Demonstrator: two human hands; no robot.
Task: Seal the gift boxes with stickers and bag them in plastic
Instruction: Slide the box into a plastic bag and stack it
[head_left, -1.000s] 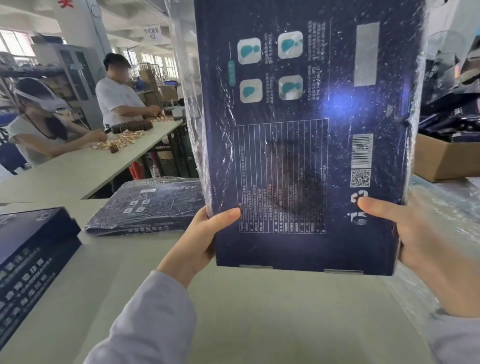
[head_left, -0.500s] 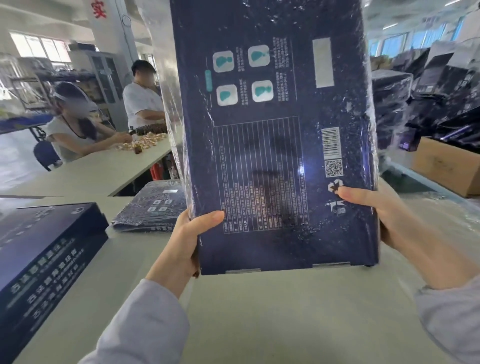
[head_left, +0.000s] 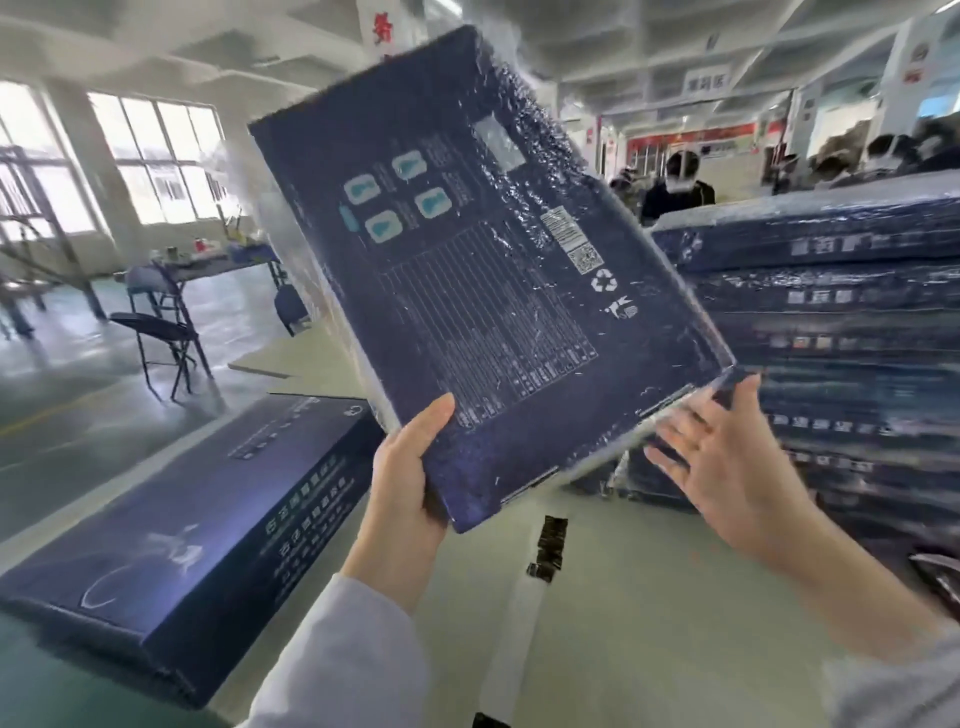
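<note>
Bagged gift box (head_left: 483, 270) is tilted in the air above the table (head_left: 649, 623). The left hand (head_left: 410, 483) clamps its lower corner, thumb on the face, fingers hidden behind. The right hand (head_left: 727, 457), fingers spread straight, seems to touch the lower edge, but blur hides the contact. The stack of bagged boxes (head_left: 841, 312) at right is smeared.

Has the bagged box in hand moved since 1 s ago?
Yes. The bagged box stood upright, bottom edge parallel to the table; now it is tilted, right side raised, swung toward the stack of bagged boxes. The camera turned too.
</note>
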